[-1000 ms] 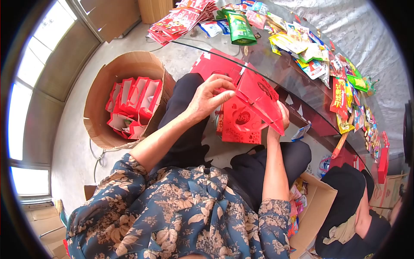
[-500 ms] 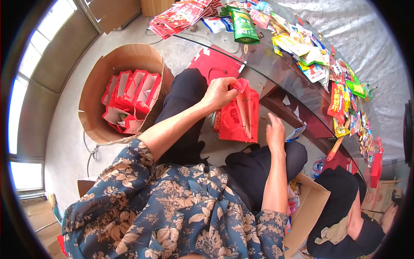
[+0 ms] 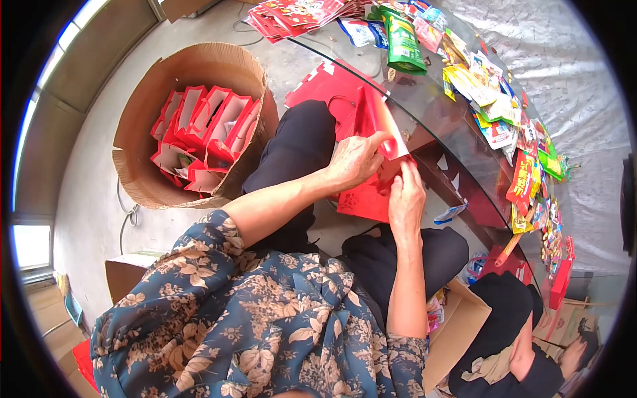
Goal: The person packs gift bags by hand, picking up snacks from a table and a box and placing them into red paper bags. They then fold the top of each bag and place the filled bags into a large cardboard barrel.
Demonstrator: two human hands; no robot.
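A red paper bag stands upright between my knees, its white inner side showing along the top edge. My left hand is at the bag's near left side, thumb and index finger at the opening and the other fingers curled. With fingers pressed together on the bag's right edge, my right hand holds it. What the bag contains is hidden. Behind it lies a flat red sheet on the floor.
A round cardboard box at left holds several red bags. Snack packets and folded red bags lie on the glass table. An open carton stands by my right leg; another person's legs are beside it.
My right hand has moved up and left from beside the bag and taken its right edge. My left hand has moved down from the bag's top corner. The bag's opening has turned.
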